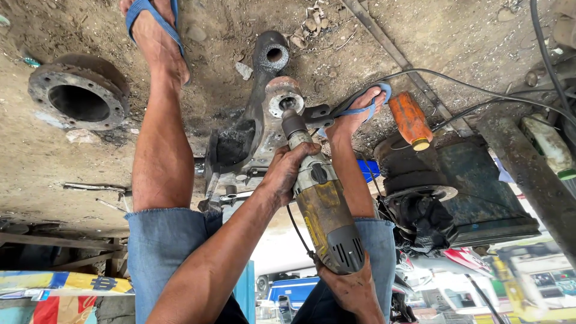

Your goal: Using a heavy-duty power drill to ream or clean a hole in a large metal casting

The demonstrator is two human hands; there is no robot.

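While the right hand (354,288) closes around the rear handle of the grey and yellow power drill (324,216) at the near edge of the view, the left hand (291,171) wraps firmly around the tool's front body just behind the chuck, so both grips are shut tight on the drill, seemingly to steady it against twist. The drill points away from the person and down, its nose entering the round bore of a rusty hub flange (283,96) on a heavy, greasy steel axle part (252,132) that lies on the dirt floor (54,162) between the person's legs. The right foot in a blue sandal (360,111) presses on a bracket at the part's edge, apparently to pin the piece so it does not turn, while the left foot (156,42), also in a blue sandal, is planted wider on the ground for balance. A black power cord (480,90) trails off to the right across the floor. Just beside the right foot lies an orange bottle with a yellow cap (411,120), near a dark, oily brake drum assembly (420,180). Farther left, well apart from the work, a rusty round flange with bolt holes (79,93) sits on the ground, and loose stones and scraps lie beyond the axle part.
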